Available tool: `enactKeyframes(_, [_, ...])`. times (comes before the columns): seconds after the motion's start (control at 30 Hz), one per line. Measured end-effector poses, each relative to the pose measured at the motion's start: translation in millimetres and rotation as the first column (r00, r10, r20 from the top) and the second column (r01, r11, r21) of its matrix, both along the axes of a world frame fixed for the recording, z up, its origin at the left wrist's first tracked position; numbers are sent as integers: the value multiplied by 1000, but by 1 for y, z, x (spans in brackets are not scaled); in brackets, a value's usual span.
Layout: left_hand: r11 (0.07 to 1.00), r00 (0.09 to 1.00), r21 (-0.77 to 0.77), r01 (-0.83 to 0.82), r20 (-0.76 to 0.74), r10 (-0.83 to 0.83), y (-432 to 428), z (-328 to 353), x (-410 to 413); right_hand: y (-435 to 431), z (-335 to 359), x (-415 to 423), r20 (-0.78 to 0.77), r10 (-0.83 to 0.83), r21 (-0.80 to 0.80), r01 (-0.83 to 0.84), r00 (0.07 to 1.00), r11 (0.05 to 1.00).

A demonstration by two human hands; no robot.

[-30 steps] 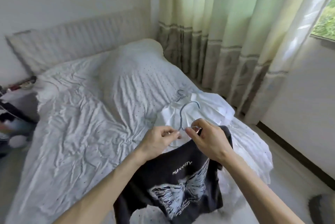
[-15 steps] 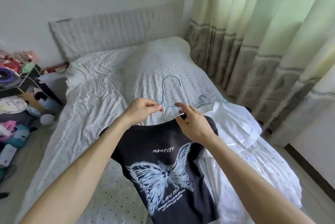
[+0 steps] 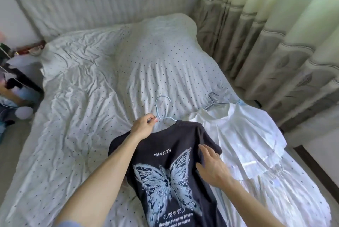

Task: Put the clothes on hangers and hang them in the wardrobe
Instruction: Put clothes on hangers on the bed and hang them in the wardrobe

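Two garments on the bed (image 3: 77, 109), two hangers. Black tee (image 3: 170, 171) lies centre, collar toward 12 o'clock, hem toward 6. Left hand (image 3: 144, 125) pinches its hanger (image 3: 161, 109) at the neck; right hand (image 3: 212, 166) spread flat on the sleeve. White dress (image 3: 247, 142) at 3 o'clock, second hanger (image 3: 213, 101) in its collar.

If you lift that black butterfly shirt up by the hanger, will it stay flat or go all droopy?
Probably droopy. The black T-shirt is soft cloth that already creases near the right hand, so it should hang loose. The thin hanger, pinched by the left hand, looks stiff and should hold the shoulders out. It likely feels light.
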State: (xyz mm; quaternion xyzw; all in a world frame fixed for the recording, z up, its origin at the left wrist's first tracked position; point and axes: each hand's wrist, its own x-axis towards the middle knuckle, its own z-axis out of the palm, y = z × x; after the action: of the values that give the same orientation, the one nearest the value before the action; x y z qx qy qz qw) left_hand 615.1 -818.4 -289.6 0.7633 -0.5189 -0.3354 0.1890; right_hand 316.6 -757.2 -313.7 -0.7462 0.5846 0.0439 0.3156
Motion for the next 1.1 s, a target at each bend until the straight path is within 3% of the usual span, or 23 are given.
enactKeyframes(0.17, [995,995,49,-87,61,84,-75,-81,31,0,-71,9,-164,98,240,-57,982,969])
enactKeyframes(0.37, [993,988,45,-105,116,99,-149,-171,53,17,-142,24,-247,180,412,-64,952,909])
enactKeyframes(0.57, [981,946,88,-174,291,142,-169,-262,62,20,-195,36,-268,288,454,-143,919,879])
enactKeyframes(0.7, [984,967,120,-130,234,99,-166,-317,69,22,-221,37,-275,302,460,-151,913,875])
enactKeyframes(0.93, [996,940,91,-12,340,-20,-160,-317,67,27,-237,35,-289,338,461,-180,895,869])
enactKeyframes(1.1, [978,957,202,55,270,-109,-142,-282,68,32,-217,32,-262,268,441,-132,927,888])
